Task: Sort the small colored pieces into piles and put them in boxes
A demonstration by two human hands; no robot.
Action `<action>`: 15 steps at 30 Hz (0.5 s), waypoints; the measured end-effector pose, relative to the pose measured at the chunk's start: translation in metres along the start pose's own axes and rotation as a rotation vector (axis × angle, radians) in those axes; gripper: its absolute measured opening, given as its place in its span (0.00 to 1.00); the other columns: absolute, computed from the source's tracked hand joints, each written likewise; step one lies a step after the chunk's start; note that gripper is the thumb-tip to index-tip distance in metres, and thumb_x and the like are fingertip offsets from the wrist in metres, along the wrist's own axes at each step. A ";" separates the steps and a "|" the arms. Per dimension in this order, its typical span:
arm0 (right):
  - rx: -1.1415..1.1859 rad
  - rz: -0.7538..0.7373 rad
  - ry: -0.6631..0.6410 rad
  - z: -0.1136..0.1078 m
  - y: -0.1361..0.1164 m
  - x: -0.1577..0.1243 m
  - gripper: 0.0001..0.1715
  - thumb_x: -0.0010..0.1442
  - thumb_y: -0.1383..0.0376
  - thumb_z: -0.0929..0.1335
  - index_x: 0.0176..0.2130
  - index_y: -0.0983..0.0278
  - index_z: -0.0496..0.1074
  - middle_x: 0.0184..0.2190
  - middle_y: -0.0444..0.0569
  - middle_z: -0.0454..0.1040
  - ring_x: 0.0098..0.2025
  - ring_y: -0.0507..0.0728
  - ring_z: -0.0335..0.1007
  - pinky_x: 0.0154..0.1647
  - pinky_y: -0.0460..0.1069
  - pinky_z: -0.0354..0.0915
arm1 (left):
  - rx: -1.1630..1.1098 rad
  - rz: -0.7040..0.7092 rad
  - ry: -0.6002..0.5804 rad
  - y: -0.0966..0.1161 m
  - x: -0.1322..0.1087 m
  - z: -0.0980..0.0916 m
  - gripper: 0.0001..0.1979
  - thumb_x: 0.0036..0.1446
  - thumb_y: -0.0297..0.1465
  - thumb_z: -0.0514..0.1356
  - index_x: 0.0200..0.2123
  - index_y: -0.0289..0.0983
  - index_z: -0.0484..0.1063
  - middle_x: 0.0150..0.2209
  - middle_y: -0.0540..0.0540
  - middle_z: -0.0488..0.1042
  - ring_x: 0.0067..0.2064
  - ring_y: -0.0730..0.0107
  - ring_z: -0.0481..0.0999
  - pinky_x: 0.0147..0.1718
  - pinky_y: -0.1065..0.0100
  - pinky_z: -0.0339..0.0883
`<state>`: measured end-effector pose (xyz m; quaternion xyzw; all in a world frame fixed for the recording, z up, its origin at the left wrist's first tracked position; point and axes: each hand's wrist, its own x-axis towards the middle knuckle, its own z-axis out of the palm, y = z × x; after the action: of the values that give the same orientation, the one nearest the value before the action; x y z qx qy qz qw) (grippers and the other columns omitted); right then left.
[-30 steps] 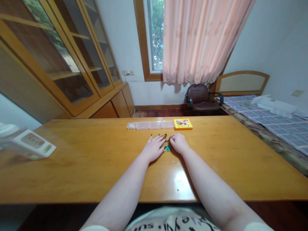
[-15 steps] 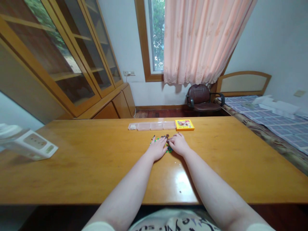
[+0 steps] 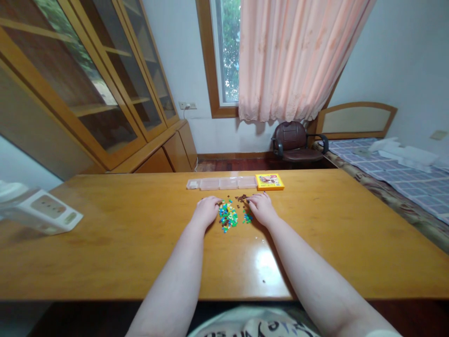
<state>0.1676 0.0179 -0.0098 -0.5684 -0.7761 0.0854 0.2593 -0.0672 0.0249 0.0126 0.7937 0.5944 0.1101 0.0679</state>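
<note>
Bricks are heaped on the near side of the tray, flanked by left hand and right hand; fingers are bent, whether anything's pinched can't be told.

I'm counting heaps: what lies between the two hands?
The head view shows a mixed-colour pile, a smaller green-and-blue cluster and brown pieces between the left hand and right hand.

Illumination is moderate and diffuse. Daylight enters at the window and glows through the pink curtain. A white glare patch marks the near part of the counter; a soft shadow borders the right forearm. Cabinet glass carries reflections. Wide-angle distortion tilts outer verticals. Small pieces lack sharp detail.
</note>
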 end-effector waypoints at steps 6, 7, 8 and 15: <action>-0.027 -0.007 -0.024 -0.001 -0.001 0.002 0.16 0.63 0.65 0.60 0.38 0.62 0.77 0.39 0.49 0.77 0.45 0.55 0.67 0.55 0.52 0.51 | 0.141 -0.017 -0.043 0.008 -0.004 0.001 0.19 0.56 0.28 0.50 0.46 0.43 0.75 0.48 0.46 0.74 0.49 0.60 0.71 0.49 0.61 0.62; -0.029 -0.014 -0.018 -0.001 -0.002 0.002 0.16 0.63 0.65 0.61 0.37 0.62 0.77 0.39 0.49 0.77 0.44 0.55 0.67 0.54 0.51 0.51 | 0.161 -0.022 -0.051 0.011 -0.004 0.002 0.19 0.56 0.29 0.50 0.46 0.43 0.75 0.49 0.45 0.74 0.49 0.59 0.71 0.49 0.60 0.62; -0.030 -0.020 -0.011 -0.001 -0.002 0.002 0.16 0.63 0.65 0.61 0.36 0.63 0.77 0.38 0.49 0.77 0.44 0.55 0.67 0.54 0.51 0.51 | 0.177 -0.030 -0.053 0.013 -0.005 0.004 0.19 0.56 0.29 0.51 0.46 0.43 0.75 0.50 0.45 0.73 0.50 0.59 0.71 0.49 0.59 0.62; -0.028 -0.030 -0.020 0.001 -0.003 0.002 0.16 0.63 0.65 0.60 0.34 0.63 0.76 0.37 0.49 0.77 0.43 0.55 0.68 0.53 0.51 0.51 | 0.139 -0.105 -0.030 0.005 0.004 0.016 0.21 0.58 0.28 0.48 0.54 0.39 0.68 0.55 0.42 0.70 0.55 0.59 0.67 0.56 0.56 0.56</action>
<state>0.1641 0.0184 -0.0088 -0.5595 -0.7881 0.0763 0.2449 -0.0571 0.0271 -0.0012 0.7657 0.6404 0.0530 0.0272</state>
